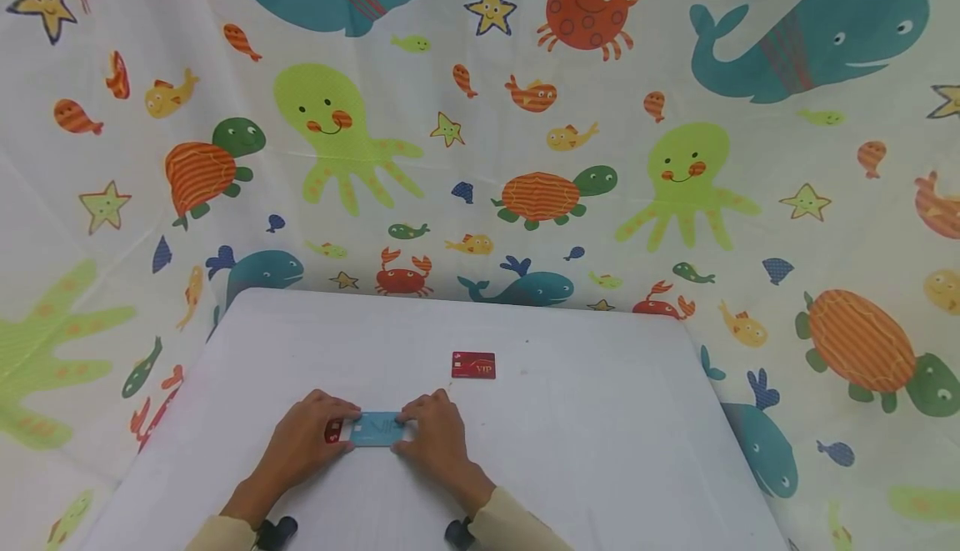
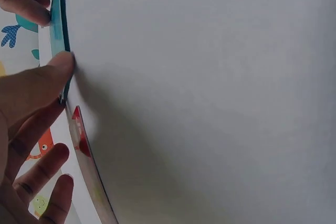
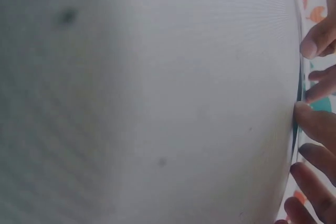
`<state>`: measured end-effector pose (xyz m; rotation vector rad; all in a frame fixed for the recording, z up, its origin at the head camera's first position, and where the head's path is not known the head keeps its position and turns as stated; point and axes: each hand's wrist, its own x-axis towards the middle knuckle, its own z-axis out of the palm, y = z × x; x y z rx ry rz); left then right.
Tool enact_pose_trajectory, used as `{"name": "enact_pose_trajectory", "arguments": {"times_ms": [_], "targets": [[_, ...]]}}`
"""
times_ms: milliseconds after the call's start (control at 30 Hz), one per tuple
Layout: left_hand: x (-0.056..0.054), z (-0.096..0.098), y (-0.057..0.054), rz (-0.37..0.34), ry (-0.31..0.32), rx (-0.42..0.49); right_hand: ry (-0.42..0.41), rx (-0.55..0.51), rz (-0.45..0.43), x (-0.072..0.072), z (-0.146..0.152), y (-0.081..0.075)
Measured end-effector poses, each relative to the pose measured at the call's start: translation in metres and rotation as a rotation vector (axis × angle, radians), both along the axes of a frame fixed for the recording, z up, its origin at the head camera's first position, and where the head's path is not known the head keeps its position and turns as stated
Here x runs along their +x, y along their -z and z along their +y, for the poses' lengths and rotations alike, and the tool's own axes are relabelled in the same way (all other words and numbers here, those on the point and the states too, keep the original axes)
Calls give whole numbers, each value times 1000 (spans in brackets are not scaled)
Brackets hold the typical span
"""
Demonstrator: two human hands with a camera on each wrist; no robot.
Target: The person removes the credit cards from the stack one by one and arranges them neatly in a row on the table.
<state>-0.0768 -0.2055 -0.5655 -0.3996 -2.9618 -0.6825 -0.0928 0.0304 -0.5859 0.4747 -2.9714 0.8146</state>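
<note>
In the head view a light blue card (image 1: 377, 429) lies level between my two hands, close over the white table. My left hand (image 1: 309, 433) pinches its left end between thumb and fingertips. At the opposite end, the thumb and fingers of my right hand (image 1: 437, 436) grip the card's edges. The left wrist view shows the blue card (image 2: 56, 30) nearly edge-on, with the left thumb (image 2: 62, 64) on its near edge. A red and white card (image 1: 334, 431) lies just left of it, partly hidden beneath my left hand.
A red card marked VIP (image 1: 473, 365) lies farther back on the white table (image 1: 600, 443), right of my hands. Behind the table's far edge hangs a white cloth (image 1: 450, 176) printed with sea animals.
</note>
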Motion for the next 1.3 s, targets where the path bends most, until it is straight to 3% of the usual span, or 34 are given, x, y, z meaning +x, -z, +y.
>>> {"name": "enact_pose_trajectory", "arguments": {"times_ms": [333,667,933,1300], "targets": [[-2,3,5,-15,-18,10,-7,-5,12,0,4,-3],[-5,9,0,3,-23,33,-6,-70,-2,-7,18,-4],[-13,23,-4,63,2,65,35,-136,-26,-14,38,-14],[-26,47,-8,60,40,161,77,-189,-42,-24,67,-21]]}}
